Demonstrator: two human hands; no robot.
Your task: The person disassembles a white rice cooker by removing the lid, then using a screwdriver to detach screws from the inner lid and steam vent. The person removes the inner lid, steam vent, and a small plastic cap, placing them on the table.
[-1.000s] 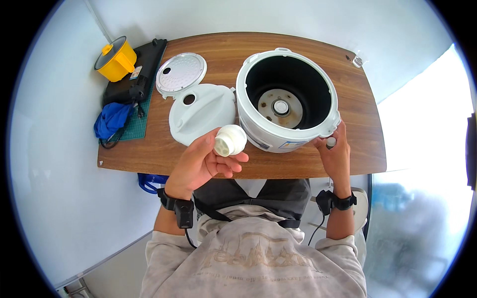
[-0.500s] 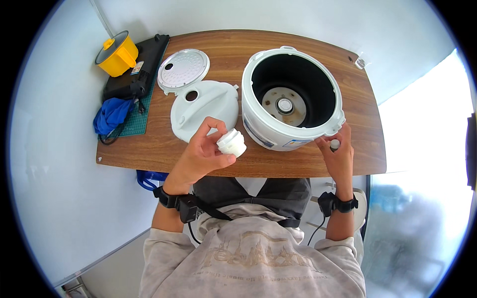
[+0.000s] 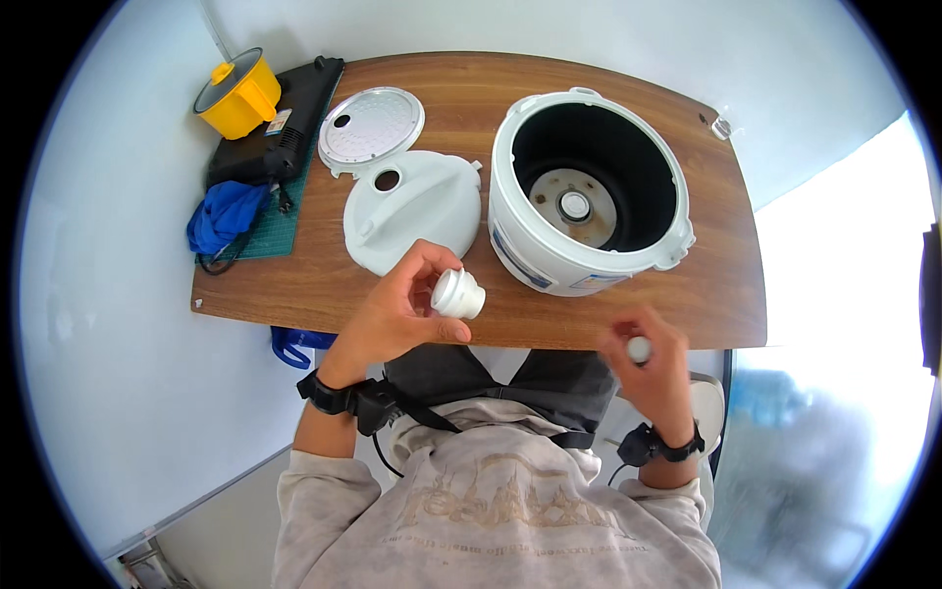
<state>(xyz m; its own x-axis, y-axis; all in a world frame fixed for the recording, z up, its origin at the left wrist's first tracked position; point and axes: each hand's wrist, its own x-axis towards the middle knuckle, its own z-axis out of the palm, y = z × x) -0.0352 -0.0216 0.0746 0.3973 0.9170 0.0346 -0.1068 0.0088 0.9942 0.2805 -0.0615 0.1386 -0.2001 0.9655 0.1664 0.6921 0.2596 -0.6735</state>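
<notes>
My left hand point(image 3: 400, 312) is closed round a small white stepped plastic cup point(image 3: 459, 294), thumb below and fingers above, just in front of the cooker lid. Over the table's front edge, my right hand point(image 3: 659, 368) is curled round a small white round-ended piece point(image 3: 639, 349); motion smears its fingers, and most of the piece is hidden. The white rice cooker body point(image 3: 549, 265) stands uncovered, without an inner pot, its heating plate point(image 3: 589, 208) showing brown stains. Left of it lies the detached white lid point(image 3: 432, 211), with a round hole.
A perforated round inner cover point(image 3: 378, 128) lies behind the lid on the wooden table point(image 3: 451, 83). At the left are a yellow pot point(image 3: 245, 103), a black appliance point(image 3: 235, 162), a blue cloth point(image 3: 224, 218) and a green mat point(image 3: 278, 236).
My right hand has left the cooker's front right side and come toward me and slightly left, still with the white piece. My left hand has tilted the white cup more onto its side.
</notes>
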